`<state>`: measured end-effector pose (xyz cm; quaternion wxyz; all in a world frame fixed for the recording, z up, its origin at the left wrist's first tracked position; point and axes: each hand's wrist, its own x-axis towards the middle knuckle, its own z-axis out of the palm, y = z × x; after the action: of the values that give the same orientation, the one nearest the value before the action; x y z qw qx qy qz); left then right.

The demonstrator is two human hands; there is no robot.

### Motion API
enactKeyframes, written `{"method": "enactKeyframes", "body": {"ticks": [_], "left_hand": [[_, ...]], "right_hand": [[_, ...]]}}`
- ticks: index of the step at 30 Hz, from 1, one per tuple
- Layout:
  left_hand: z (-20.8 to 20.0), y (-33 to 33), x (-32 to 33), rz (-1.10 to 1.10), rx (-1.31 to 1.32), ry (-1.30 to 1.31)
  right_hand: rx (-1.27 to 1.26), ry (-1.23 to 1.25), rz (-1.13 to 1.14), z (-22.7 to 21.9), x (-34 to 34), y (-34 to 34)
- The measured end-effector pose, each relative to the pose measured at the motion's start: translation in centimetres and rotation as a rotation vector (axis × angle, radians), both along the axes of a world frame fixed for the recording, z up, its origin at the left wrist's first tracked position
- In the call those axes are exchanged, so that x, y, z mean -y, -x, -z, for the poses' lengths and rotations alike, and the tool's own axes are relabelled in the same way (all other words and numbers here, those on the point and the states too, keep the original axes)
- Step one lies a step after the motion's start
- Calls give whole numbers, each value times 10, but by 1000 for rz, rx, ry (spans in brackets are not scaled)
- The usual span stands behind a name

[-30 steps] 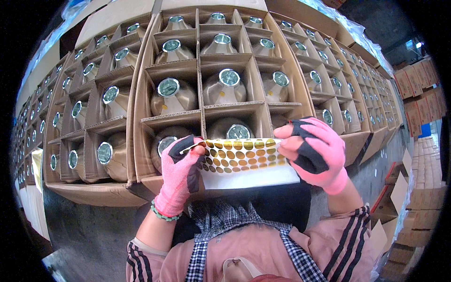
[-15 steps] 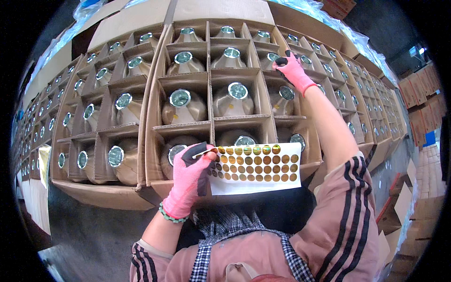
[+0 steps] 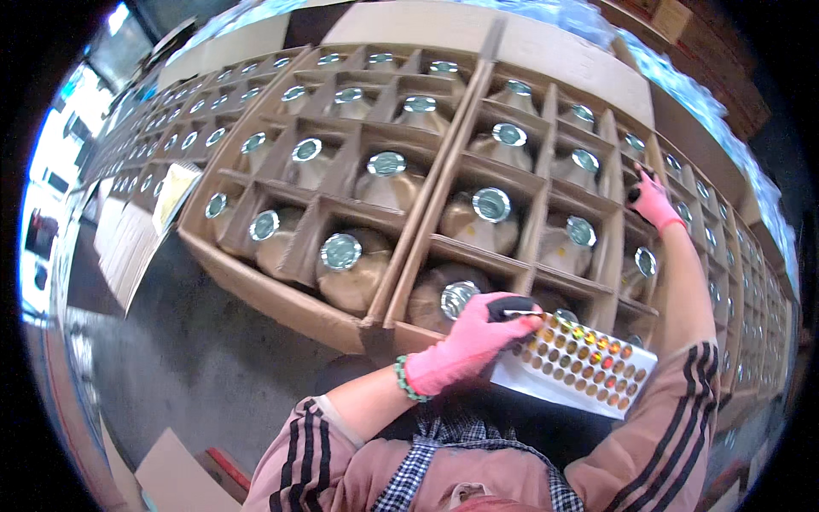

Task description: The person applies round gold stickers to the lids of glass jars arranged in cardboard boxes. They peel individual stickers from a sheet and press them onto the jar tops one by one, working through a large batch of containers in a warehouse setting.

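Note:
My left hand point(image 3: 465, 341), in a pink glove with dark fingertips, pinches the edge of a white sheet of round gold stickers point(image 3: 559, 392). The sheet hangs over the near edge of a divided cardboard box point(image 3: 426, 282). My right hand point(image 3: 655, 203), gloved alike, reaches to the box's right column, its index finger stretched out and thumb apart. It is by a bottle compartment; whether the fingertips touch glass I cannot tell. Round-bodied glass bottles with shiny rims stand in the compartments, such as one bottle point(image 3: 482, 224) left of the sheet. A small yellow spot shows on some.
Another divided box of bottles point(image 3: 277, 264) adjoins on the left, with more rows of boxes to both sides. Pale upright flaps point(image 3: 567, 55) and bluish plastic film point(image 3: 546, 15) line the back. Cardboard pieces point(image 3: 183, 469) lie at lower left on the grey floor point(image 3: 247, 363).
The view has swung and tilted, so the boxes now slant and sit further right. My left hand keeps the sticker sheet. My right hand stays over the right column, with its thumb and index finger apart.

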<state>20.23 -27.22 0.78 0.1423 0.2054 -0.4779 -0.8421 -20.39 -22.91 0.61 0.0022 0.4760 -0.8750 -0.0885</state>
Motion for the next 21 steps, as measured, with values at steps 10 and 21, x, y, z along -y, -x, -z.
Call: {"method": "enactKeyframes", "body": {"ticks": [10,21], "left_hand": [[1,2,0,48,-43,15],[-2,11,-4,0,-117,-56]], "right_hand": [[-68,0,-81,0,5,3],[-155,547,-52,7,-17,23]]}}
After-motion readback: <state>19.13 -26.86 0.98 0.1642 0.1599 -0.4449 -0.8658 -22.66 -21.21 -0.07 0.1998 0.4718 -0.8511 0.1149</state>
